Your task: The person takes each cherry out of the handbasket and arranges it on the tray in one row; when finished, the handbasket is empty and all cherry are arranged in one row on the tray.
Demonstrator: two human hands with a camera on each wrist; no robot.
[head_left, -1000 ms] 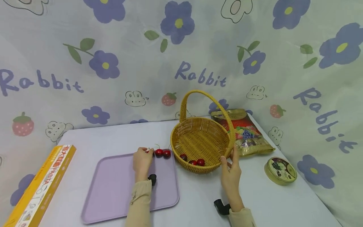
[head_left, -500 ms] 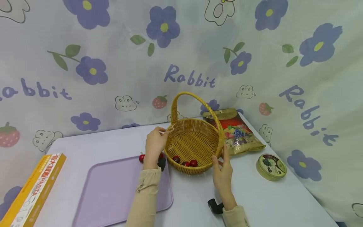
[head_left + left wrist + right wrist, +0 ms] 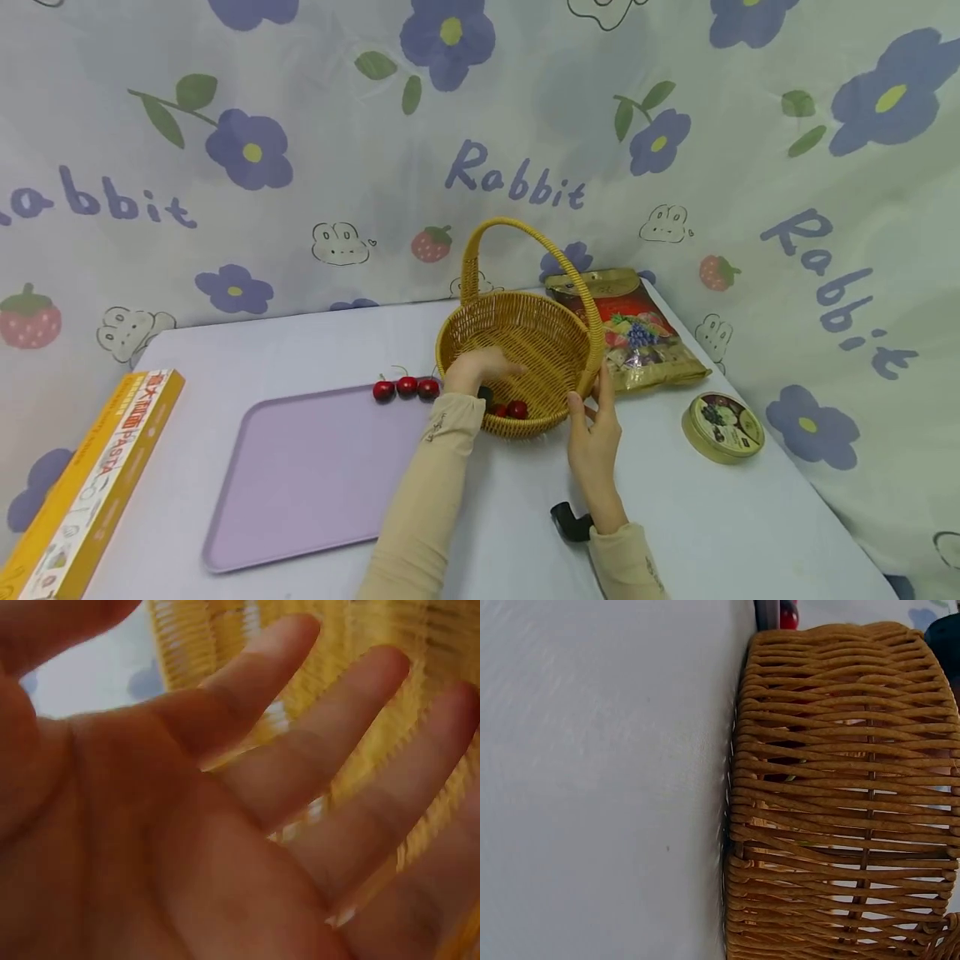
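Observation:
My left hand reaches over the left rim into the yellow wicker basket. In the left wrist view its palm faces the camera, fingers spread and holding nothing, with the wicker behind them. My right hand holds the basket's right side near the foot of the handle, thumb in front and fingers round the outside. Dark red cherries lie at the basket's near side, partly hidden by the left wrist. Three more cherries sit in a row at the far right edge of the lilac tray.
A yellow pasta box lies at the left. Behind the basket is a gold and red fruit bag; a round tin stands to its front right. A patterned cloth hangs behind the white table.
My left hand has gone from the cherries by the tray, past the basket's left rim, to inside the basket. The right hand stays at the basket's side. The head view has shifted slightly.

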